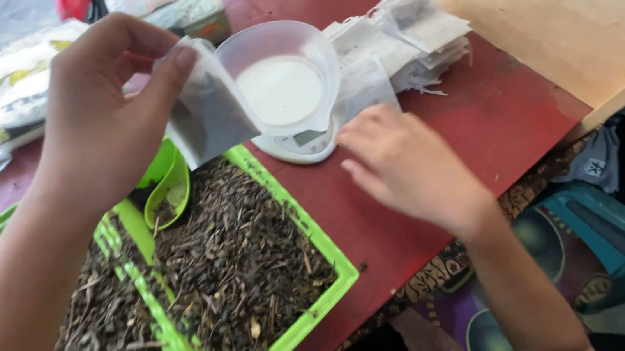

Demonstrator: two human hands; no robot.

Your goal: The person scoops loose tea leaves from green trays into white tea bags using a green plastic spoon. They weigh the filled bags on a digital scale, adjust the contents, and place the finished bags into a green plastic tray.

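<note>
The left hand (98, 114) pinches a small translucent paper sachet with dark dried leaf inside (207, 113) between thumb and fingers. The sachet hangs at the hand's three o'clock, its long axis running from eleven to five o'clock and its top edge touching the clear plastic bowl (285, 76) on the small white scale (301, 147). The right hand (401, 165) is nearer the scale, at its five o'clock, fingers loosely spread and holding nothing. The green plastic tray of dried leaf (299, 228) lies at six o'clock below the sachet.
</note>
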